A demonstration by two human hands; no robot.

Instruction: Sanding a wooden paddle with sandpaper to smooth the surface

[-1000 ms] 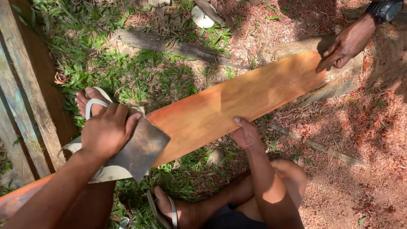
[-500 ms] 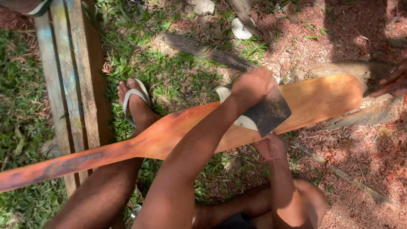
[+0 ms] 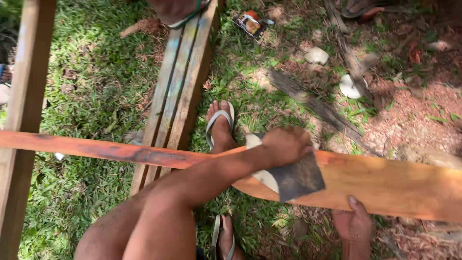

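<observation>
The left hand (image 3: 285,144) pressed dark sandpaper (image 3: 298,178) onto the wooden paddle (image 3: 385,183), fingers curled over it. At five o'clock, the right hand (image 3: 353,222) gripped the paddle's lower edge, thumb on top.

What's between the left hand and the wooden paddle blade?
In the head view, a dark sanding sheet lies under the left hand, pressed flat on the wooden paddle blade.

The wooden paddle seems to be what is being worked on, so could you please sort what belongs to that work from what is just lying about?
In use:
wooden paddle
dark abrasive sheet, under the left hand
right hand, steadying the paddle's near edge

Lying about:
plank bench
white stones
small colourful packet
dark stick
</observation>
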